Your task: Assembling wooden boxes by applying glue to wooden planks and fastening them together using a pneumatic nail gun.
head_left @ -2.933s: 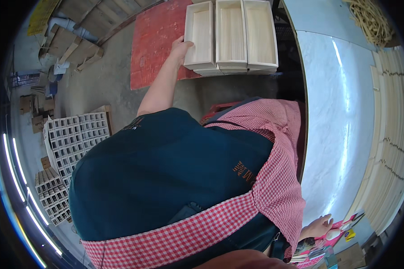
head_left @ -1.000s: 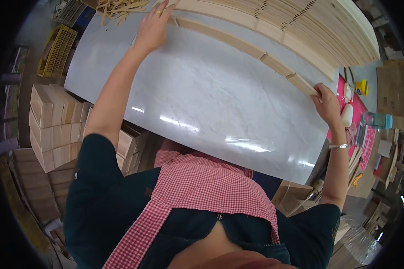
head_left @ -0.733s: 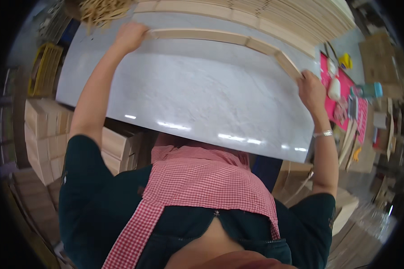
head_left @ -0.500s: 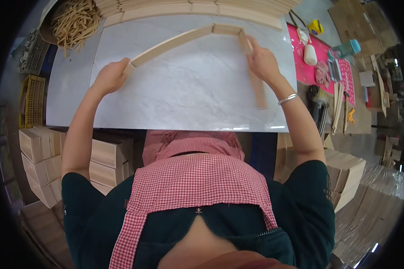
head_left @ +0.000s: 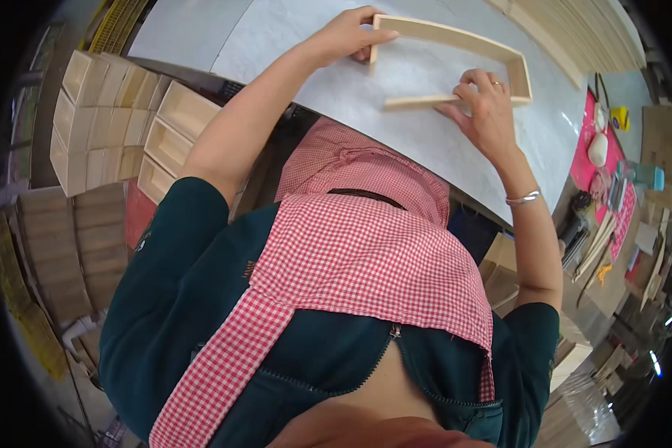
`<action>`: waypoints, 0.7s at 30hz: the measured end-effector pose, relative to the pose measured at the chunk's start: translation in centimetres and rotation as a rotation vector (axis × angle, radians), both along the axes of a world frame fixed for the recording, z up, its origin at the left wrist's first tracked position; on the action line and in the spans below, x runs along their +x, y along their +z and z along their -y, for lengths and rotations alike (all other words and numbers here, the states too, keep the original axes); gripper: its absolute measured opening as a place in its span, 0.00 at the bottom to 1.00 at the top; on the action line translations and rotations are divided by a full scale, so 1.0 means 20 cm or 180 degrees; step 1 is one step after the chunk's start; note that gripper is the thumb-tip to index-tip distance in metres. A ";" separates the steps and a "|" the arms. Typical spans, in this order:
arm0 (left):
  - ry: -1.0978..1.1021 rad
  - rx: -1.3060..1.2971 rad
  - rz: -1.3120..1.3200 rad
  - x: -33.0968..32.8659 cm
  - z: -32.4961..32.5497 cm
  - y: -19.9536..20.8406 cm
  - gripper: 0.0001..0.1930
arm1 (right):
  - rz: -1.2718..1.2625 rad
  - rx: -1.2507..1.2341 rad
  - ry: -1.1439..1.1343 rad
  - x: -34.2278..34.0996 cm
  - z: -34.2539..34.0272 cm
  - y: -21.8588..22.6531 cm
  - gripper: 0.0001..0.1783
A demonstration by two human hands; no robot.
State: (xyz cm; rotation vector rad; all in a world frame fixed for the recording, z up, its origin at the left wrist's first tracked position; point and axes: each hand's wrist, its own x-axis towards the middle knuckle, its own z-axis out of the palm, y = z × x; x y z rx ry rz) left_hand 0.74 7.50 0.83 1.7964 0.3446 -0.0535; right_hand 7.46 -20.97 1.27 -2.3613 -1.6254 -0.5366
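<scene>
A wooden strip frame stands on edge on the white marbled tabletop, bent into a long box outline with one stretch at the near side still apart from the left end. My left hand grips the frame's short left end, thumb lying over the upper edge. Closed around the near side strip, my right hand is close to the right-hand corner. That strip's free end is smeared by motion and points left. A silvery bangle circles my right wrist.
Long wooden strips lie stacked along the far right of the table. Open wooden boxes are piled at the left, below table height. To the right, a pink-covered surface holds a white bottle, a yellow item and tools.
The opened-out jointed strip has been folded into a nearly closed rectangle. Both hands have come closer together, and the view has turned, so the table sits further right and tilted.
</scene>
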 end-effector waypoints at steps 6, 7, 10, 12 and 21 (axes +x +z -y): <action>-0.0075 0.0076 0.0015 -0.02 0.03 -0.02 0.23 | -0.0775 -0.0087 -0.0505 -0.03 -0.10 -0.10 0.12; -0.0064 0.0078 0.0117 -0.02 0.03 -0.05 0.23 | -0.0724 -0.0063 -0.0550 -0.03 -0.10 -0.10 0.13; -0.0033 0.0075 0.0315 -0.02 0.02 -0.11 0.23 | -0.0628 -0.0026 -0.0632 -0.02 -0.12 -0.11 0.13; -0.0054 0.0027 0.0249 -0.02 0.02 -0.11 0.27 | -0.0617 -0.0005 -0.0654 -0.02 -0.12 -0.11 0.14; -0.0378 0.0032 0.0851 -0.12 -0.01 -0.20 0.43 | -0.0593 -0.0027 -0.0722 -0.02 -0.12 -0.11 0.13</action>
